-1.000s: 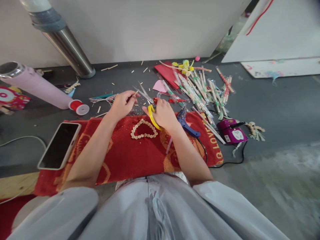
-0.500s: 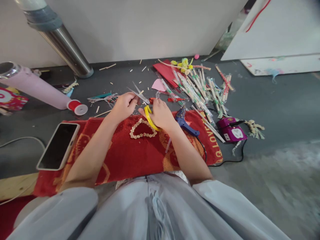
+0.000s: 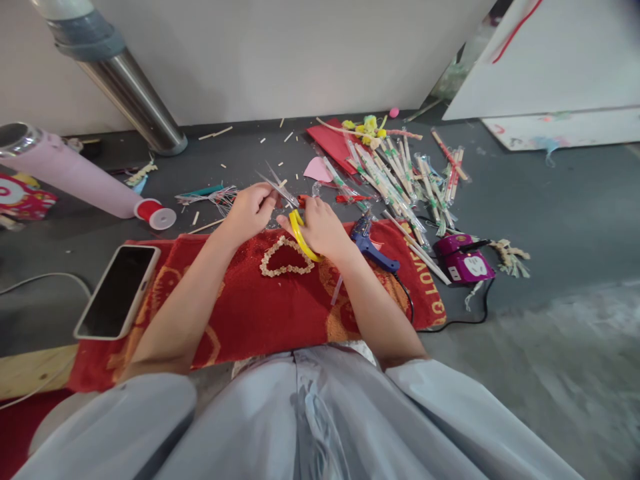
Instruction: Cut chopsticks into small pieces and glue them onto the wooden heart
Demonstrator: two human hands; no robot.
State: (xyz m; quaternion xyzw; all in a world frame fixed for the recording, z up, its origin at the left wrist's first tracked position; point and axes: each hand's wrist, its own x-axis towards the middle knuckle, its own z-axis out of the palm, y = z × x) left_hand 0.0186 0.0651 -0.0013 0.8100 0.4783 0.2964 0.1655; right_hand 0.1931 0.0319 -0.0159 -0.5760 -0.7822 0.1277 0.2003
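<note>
My right hand [image 3: 323, 227] grips yellow-handled scissors [image 3: 299, 237], their narrow metal blades pointing away to the left and parted. Close beside the blades, my left hand [image 3: 253, 210] has its thumb and fingers pinched together. A short pale stick piece [image 3: 283, 183] shows by the blades near those fingertips; whether the left hand grips it I cannot tell. Below the hands, a heart-like outline made of small pale pieces [image 3: 270, 270] lies on a red towel [image 3: 265, 313]. Just right of my right hand rests a blue glue gun [image 3: 373, 250].
Wrapped wooden sticks [image 3: 395, 183] are heaped at the right, near a purple power block [image 3: 463, 260] with a black cable. On the left are a phone [image 3: 117, 293], a red ribbon spool [image 3: 155, 215] and a pink bottle [image 3: 75, 170]. A steel leg [image 3: 135, 100] stands behind.
The scissor blades have shifted very slightly away from me. Both hands keep nearly the same places and grips.
</note>
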